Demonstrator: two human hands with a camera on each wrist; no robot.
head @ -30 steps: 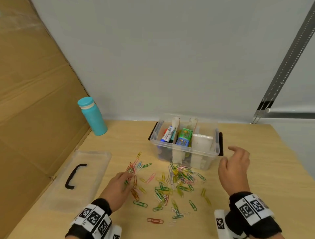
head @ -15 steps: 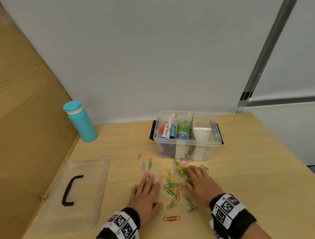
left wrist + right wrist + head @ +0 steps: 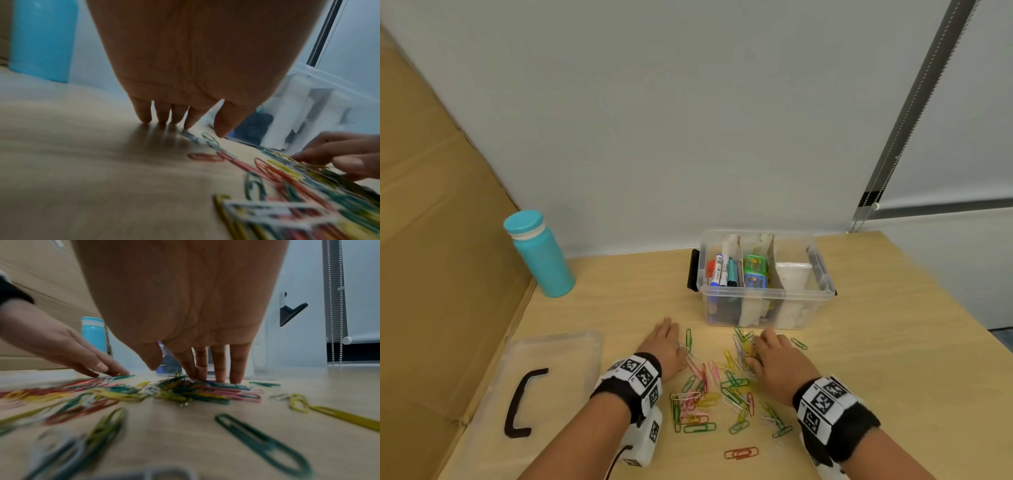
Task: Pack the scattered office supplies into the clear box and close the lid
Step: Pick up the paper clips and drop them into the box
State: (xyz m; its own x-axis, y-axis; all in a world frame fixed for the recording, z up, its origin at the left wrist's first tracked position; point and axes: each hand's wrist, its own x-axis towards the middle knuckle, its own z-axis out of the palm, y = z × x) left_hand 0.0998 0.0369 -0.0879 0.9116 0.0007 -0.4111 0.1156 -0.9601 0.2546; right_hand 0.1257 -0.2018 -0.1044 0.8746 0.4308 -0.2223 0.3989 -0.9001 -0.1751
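Observation:
Several coloured paper clips (image 3: 722, 390) lie scattered on the wooden table in front of the clear box (image 3: 767, 310), which holds markers, a green and blue item and a white block. My left hand (image 3: 666, 346) lies flat on the table at the left edge of the clips, its straight fingertips (image 3: 162, 121) touching the wood. My right hand (image 3: 774, 356) presses straight fingers (image 3: 218, 371) down on a dense heap of clips (image 3: 197, 391) just before the box. The clear lid (image 3: 551, 394) with a black handle lies at the left.
A teal bottle (image 3: 539, 255) stands at the back left beside a cardboard wall (image 3: 431, 257). A lone red clip (image 3: 741, 453) lies near the front edge. The table's right edge drops off past the box.
The right hand came down from the air onto the clips near the box. The left hand slid forward along the left side of the clips, which now lie more bunched together.

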